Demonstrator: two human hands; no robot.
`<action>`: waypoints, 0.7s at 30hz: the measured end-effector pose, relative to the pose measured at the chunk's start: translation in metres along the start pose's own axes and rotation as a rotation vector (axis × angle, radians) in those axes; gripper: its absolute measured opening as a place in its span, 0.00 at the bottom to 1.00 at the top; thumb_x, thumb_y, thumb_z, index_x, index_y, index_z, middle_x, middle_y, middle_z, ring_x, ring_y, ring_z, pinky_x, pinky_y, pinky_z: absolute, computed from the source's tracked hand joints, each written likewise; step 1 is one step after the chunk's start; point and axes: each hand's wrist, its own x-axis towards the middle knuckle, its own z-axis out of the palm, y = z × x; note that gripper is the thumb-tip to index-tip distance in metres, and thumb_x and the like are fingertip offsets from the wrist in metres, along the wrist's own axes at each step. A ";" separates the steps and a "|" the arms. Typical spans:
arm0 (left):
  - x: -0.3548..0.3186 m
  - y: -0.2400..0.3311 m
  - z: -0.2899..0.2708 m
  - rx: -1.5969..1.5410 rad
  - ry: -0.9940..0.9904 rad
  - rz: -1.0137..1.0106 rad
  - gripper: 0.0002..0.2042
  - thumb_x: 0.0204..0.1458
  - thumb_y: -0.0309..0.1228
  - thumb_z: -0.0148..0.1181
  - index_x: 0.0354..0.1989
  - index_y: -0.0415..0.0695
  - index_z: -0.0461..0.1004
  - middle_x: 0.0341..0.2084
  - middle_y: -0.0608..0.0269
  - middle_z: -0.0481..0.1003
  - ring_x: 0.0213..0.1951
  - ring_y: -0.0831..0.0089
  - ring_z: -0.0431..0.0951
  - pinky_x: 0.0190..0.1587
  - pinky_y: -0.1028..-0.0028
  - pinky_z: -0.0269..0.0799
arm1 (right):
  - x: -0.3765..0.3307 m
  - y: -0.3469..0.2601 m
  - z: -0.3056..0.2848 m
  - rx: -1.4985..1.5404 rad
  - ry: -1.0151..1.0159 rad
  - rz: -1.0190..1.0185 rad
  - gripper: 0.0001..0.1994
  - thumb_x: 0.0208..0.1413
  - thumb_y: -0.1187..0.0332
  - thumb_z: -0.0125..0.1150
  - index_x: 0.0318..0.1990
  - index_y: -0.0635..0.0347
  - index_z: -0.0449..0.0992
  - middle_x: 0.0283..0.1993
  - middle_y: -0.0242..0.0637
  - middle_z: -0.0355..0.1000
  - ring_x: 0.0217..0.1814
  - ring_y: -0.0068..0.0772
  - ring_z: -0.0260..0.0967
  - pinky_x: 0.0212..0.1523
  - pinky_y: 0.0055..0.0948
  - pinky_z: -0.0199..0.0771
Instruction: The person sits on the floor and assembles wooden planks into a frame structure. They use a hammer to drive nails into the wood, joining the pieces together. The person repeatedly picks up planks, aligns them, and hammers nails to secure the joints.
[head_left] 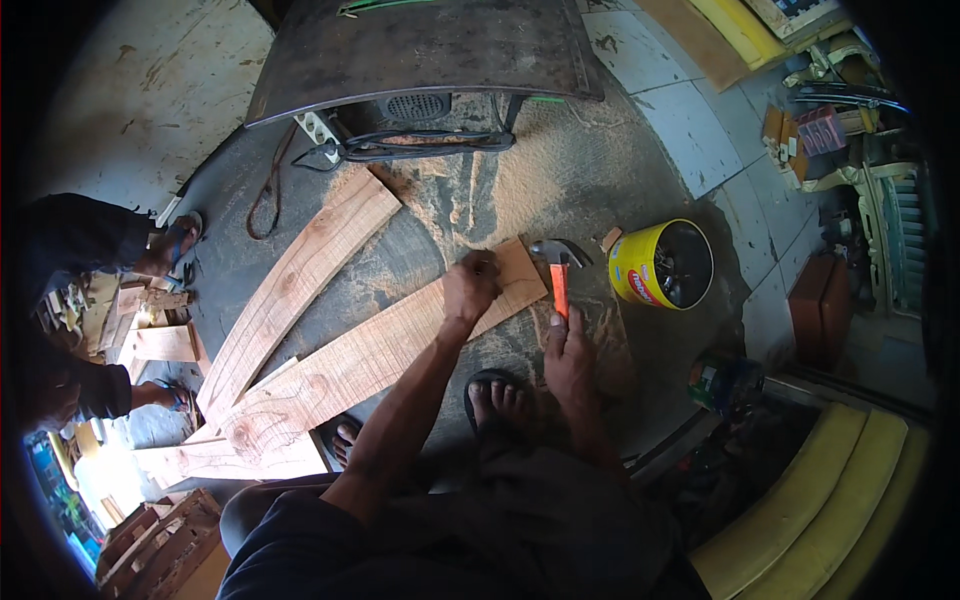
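Note:
A long pale wooden board runs slantwise from the lower left toward the middle. My left hand is closed, its fingers pinched together over the right end of this board. Whatever is between those fingers is too small to make out. My right hand grips a claw hammer by its orange handle, with the metal head up beside the board's end. A second board lies at an angle behind the first, and a third board is partly under them at the lower left.
To the right stands a yellow bucket with dark contents. Sawdust covers the floor near a dark metal table, with a power strip and coiled cable beneath. Another person and wood scraps are at left.

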 end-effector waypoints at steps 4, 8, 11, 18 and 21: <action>0.001 0.062 -0.035 -0.170 -0.178 -0.251 0.17 0.59 0.29 0.61 0.54 0.36 0.72 0.32 0.54 0.83 0.22 0.70 0.81 0.24 0.72 0.76 | -0.004 0.021 -0.005 0.026 0.008 0.159 0.18 0.71 0.57 0.47 0.58 0.61 0.70 0.43 0.61 0.75 0.47 0.69 0.73 0.42 0.55 0.72; 0.021 0.047 -0.030 -0.377 -0.281 -0.235 0.14 0.60 0.31 0.61 0.50 0.36 0.75 0.37 0.52 0.82 0.29 0.69 0.83 0.31 0.72 0.78 | -0.005 0.039 0.009 0.105 0.026 0.217 0.17 0.72 0.57 0.47 0.54 0.60 0.71 0.31 0.41 0.72 0.31 0.34 0.72 0.34 0.37 0.71; 0.035 0.040 -0.023 -0.187 -0.327 -0.143 0.14 0.59 0.35 0.63 0.47 0.38 0.80 0.38 0.54 0.83 0.33 0.68 0.84 0.37 0.71 0.78 | -0.008 0.032 0.002 0.139 -0.039 0.287 0.18 0.71 0.57 0.47 0.56 0.62 0.70 0.43 0.60 0.75 0.48 0.66 0.74 0.44 0.51 0.72; 0.054 0.026 -0.005 0.061 -0.204 -0.060 0.13 0.56 0.40 0.68 0.45 0.48 0.86 0.35 0.63 0.85 0.36 0.76 0.82 0.43 0.73 0.76 | -0.008 0.023 -0.001 0.153 -0.055 0.251 0.17 0.70 0.57 0.49 0.55 0.62 0.70 0.42 0.59 0.75 0.46 0.64 0.74 0.44 0.48 0.72; 0.052 0.025 -0.002 0.022 -0.205 -0.128 0.13 0.56 0.40 0.68 0.47 0.50 0.85 0.33 0.67 0.85 0.36 0.80 0.81 0.43 0.74 0.76 | -0.009 0.027 -0.001 0.179 -0.049 0.234 0.18 0.70 0.57 0.49 0.55 0.63 0.70 0.43 0.59 0.75 0.47 0.64 0.74 0.45 0.48 0.72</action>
